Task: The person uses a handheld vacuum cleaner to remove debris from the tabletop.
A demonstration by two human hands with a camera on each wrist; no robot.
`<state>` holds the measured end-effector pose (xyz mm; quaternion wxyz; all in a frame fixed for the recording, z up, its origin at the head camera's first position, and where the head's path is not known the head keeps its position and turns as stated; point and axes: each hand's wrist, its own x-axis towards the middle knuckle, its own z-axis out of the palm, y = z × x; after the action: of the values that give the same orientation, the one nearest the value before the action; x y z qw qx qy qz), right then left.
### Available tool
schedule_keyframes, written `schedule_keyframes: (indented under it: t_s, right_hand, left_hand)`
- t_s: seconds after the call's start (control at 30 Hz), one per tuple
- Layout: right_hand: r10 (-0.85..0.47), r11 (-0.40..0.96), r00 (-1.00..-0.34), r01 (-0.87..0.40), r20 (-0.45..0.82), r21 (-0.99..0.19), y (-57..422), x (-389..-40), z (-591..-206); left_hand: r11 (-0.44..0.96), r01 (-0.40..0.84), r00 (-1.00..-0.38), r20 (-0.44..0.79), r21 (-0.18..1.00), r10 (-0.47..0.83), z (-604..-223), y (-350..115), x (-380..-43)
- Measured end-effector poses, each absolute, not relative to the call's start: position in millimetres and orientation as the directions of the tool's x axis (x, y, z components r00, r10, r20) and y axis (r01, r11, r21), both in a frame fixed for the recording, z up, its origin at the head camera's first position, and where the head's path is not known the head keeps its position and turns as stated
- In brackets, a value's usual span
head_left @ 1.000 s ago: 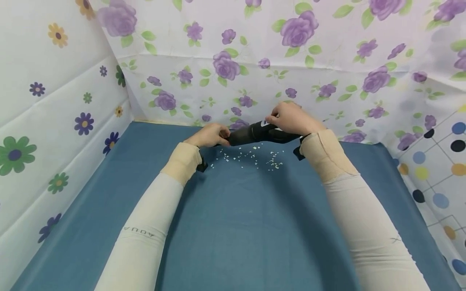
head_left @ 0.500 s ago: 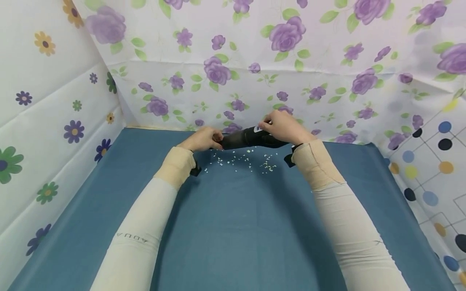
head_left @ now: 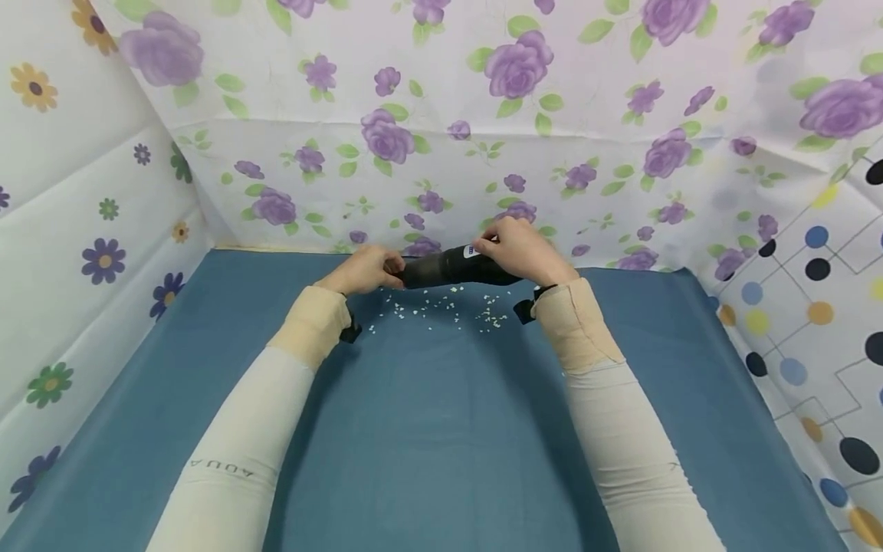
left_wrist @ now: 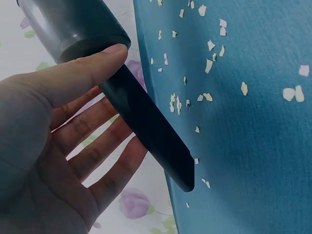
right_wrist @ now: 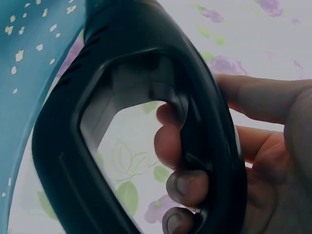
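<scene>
A black handheld vacuum cleaner (head_left: 451,268) is held nearly level over the far part of the blue surface. In the right wrist view, my right hand (right_wrist: 273,141) grips its loop handle (right_wrist: 214,131), fingers curled through the opening. My left hand (head_left: 366,270) holds the front end. There, in the left wrist view, the thumb presses at the rim of the smoky dust cup (left_wrist: 80,27), and the other fingers lie behind the slim dark nozzle (left_wrist: 151,131). Small pale scraps (left_wrist: 208,66) are scattered on the blue surface beneath and in front of the cleaner.
A blue cloth (head_left: 428,429) covers the work surface. White sheeting with purple flowers (head_left: 386,136) rises right behind the cleaner. Patterned side sheets stand at the left (head_left: 103,192) and right (head_left: 793,330).
The head view has swung, so the scene slides left in it. My right hand and the cleaner's rear have dropped slightly. Both hands keep their hold, and the scraps look unmoved.
</scene>
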<state>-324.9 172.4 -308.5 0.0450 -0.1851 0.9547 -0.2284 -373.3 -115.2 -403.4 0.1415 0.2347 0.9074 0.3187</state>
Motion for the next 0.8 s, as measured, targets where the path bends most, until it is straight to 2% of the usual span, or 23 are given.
schedule_keyframes:
  t_s: [0.53, 0.8]
  right_hand:
    - [-0.295, 0.845, -0.955, -0.277, 0.032, -0.458, 166, -312, -323]
    - [-0.210, 0.841, -0.977, -0.199, 0.036, -0.503, 155, -303, -325]
  left_hand:
    - [0.715, 0.371, -0.838, -0.117, 0.593, 0.532, -409, -117, -379]
    - [0.724, 0.392, -0.828, -0.127, 0.567, 0.547, -406, -118, -379]
